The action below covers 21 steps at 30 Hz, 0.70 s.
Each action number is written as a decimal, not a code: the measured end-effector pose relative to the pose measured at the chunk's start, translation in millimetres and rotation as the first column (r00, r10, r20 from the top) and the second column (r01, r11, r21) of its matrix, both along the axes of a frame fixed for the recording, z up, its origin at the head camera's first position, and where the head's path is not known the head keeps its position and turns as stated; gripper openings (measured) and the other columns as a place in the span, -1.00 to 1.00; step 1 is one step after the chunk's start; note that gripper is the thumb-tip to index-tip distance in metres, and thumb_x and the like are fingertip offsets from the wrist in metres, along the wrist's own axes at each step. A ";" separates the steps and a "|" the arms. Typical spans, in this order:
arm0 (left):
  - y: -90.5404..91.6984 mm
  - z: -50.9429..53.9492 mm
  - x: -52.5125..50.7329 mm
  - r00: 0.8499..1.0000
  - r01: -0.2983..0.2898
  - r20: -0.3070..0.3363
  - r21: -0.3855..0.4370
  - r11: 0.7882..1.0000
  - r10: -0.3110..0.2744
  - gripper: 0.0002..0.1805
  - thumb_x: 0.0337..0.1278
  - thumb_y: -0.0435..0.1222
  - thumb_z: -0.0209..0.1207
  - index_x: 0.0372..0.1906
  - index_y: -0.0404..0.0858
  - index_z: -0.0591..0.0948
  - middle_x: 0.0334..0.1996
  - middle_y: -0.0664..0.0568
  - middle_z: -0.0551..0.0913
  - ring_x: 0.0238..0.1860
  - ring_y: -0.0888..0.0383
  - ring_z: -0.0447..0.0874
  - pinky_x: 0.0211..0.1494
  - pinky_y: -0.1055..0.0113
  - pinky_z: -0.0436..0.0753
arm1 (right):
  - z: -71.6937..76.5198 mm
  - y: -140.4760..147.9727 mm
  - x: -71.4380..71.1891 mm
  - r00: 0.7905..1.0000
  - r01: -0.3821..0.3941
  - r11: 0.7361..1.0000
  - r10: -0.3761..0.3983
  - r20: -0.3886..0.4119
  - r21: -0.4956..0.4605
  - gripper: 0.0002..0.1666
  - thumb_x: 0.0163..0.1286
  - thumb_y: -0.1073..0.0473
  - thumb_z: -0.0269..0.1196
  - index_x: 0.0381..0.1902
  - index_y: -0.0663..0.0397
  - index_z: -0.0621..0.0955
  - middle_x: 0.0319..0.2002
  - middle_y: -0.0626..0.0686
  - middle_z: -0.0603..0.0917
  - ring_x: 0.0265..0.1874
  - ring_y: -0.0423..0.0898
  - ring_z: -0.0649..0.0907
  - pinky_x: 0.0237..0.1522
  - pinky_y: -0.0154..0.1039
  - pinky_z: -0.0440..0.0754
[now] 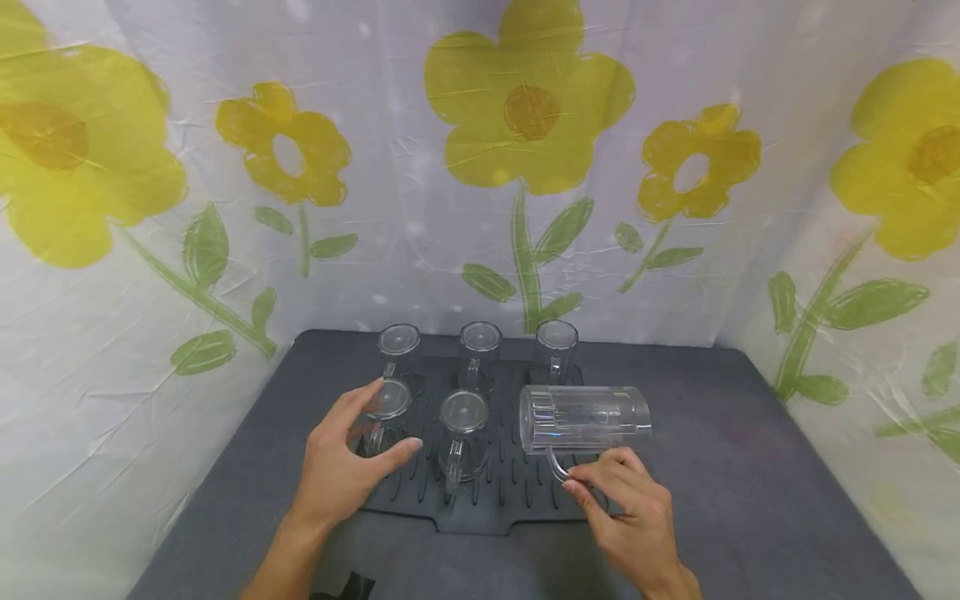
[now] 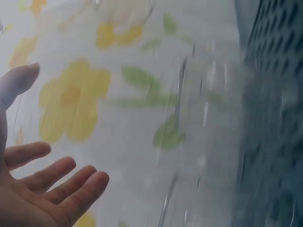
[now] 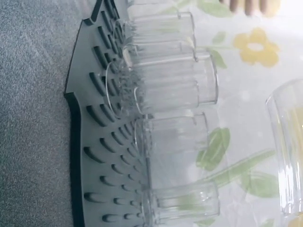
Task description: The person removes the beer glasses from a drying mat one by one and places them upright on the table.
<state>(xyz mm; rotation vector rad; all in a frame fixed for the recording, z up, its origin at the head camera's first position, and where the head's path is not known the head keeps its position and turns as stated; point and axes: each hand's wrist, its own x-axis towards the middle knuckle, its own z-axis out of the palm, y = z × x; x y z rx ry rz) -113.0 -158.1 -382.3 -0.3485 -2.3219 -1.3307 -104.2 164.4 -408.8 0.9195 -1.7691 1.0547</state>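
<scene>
My right hand [image 1: 633, 521] pinches the handle of a clear glass mug [image 1: 585, 419], which lies sideways in the air above the right part of a dark ribbed drying mat [image 1: 480, 518]. In the right wrist view part of a mug [image 3: 289, 151] shows at the right edge. My left hand [image 1: 341, 462], thumb and fingers spread, is beside an upside-down mug [image 1: 389, 402] at the mat's front left; whether it touches the glass I cannot tell. Another upturned mug [image 1: 463, 425] stands at the front middle. In the left wrist view the left hand [image 2: 52, 189] has its fingers apart.
Three more upside-down mugs stand along the mat's back: left [image 1: 400, 346], middle [image 1: 480, 346] and right [image 1: 557, 346]. The mat lies on a dark grey table [image 1: 712, 467]. A curtain [image 1: 390, 208] with yellow flowers hangs behind and at both sides. Something black [image 1: 356, 586] shows at the bottom edge.
</scene>
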 end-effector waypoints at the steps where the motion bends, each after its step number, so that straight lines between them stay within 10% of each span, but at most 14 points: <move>1: 7.3 -0.5 -1.9 0.999 0.036 -0.007 0.033 0.999 -0.036 -0.15 -0.10 -0.23 0.50 0.38 -0.10 0.39 0.23 0.04 0.43 0.14 0.05 0.46 0.05 0.17 0.59 | 0.8 -0.4 0.5 1.000 0.004 1.000 -0.004 -0.003 0.003 -0.80 0.28 0.14 0.37 -0.43 0.17 0.72 -0.47 -0.02 0.69 -0.44 -0.09 0.53 -0.30 -0.38 0.47; 10: 69.2 -6.8 -19.9 0.954 0.280 0.030 0.261 0.924 -0.298 -0.15 -0.03 -0.27 0.45 0.42 -0.16 0.33 0.29 0.00 0.36 0.21 -0.19 0.39 0.09 0.17 0.57 | 1.8 -5.1 1.8 0.999 -0.015 1.000 0.015 -0.029 0.011 -0.79 0.31 0.15 0.34 -0.43 0.19 0.72 -0.46 0.00 0.70 -0.46 -0.09 0.52 -0.34 -0.37 0.46; 21: 104.1 -8.5 -28.7 0.919 0.354 0.065 0.302 0.885 -0.389 -0.20 0.00 -0.27 0.42 0.40 -0.16 0.36 0.23 -0.06 0.43 0.11 -0.06 0.51 0.05 0.08 0.60 | 11.9 -14.5 6.7 0.999 -0.026 0.999 0.028 -0.046 0.034 -0.69 0.37 0.13 0.28 -0.50 0.23 0.68 -0.49 0.04 0.70 -0.50 -0.08 0.52 -0.34 -0.37 0.46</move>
